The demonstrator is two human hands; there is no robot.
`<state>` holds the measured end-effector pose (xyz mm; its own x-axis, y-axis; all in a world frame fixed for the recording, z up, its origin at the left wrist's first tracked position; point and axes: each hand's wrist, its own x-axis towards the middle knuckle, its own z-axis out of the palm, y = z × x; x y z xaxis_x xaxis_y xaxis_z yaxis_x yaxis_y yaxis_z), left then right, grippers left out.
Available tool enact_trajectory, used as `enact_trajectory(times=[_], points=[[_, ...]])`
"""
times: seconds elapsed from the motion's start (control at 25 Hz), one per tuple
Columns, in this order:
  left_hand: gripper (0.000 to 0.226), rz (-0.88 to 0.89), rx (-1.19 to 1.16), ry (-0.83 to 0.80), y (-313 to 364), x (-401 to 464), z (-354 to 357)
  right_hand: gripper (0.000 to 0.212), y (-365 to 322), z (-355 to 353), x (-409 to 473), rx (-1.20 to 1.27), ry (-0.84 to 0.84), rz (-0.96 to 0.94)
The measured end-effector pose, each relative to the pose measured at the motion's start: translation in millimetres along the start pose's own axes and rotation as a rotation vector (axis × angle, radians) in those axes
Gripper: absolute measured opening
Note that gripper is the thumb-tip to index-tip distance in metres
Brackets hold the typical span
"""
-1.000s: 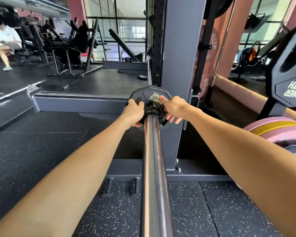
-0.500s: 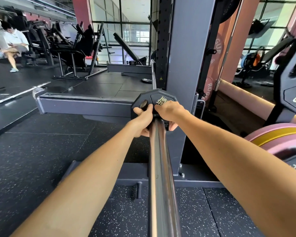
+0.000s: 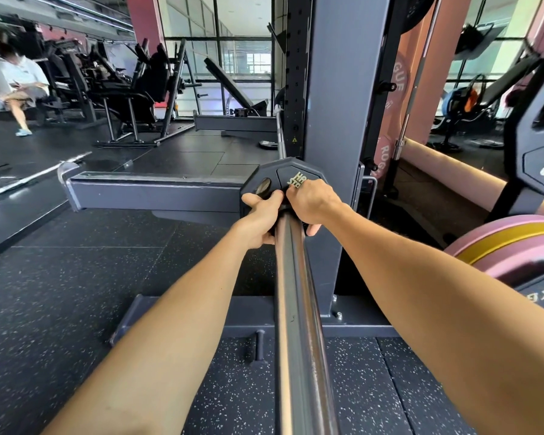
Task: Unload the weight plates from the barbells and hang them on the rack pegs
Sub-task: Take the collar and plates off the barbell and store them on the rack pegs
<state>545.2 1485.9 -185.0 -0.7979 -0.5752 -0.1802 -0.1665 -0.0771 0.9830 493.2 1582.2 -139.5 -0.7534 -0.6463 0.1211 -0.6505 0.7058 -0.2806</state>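
Plate (image 3: pixel 283 180) between hands (image 3: pixel 291 211) (on barbell (image 3: pixel 299 324))

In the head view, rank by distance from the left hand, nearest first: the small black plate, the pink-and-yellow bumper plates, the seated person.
1. Small black plate: on the bar, gripped by the left hand.
2. Pink-and-yellow bumper plates: low at the right edge.
3. Seated person: far back, upper left.
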Motion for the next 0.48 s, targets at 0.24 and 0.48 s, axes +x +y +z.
enact_trajectory(times=[0.24, 0.48], points=[[0.032, -0.011, 0.068, -0.006, 5.7, -8.1, -2.1, 0.033, 7.4, 2.3, -0.5, 0.379, -0.040, 0.075], [0.030, 0.000, 0.149, -0.032, 13.1, -12.2, -4.0, 0.030, 10.3, -3.8, -9.9, 0.478, -0.168, 0.166]])
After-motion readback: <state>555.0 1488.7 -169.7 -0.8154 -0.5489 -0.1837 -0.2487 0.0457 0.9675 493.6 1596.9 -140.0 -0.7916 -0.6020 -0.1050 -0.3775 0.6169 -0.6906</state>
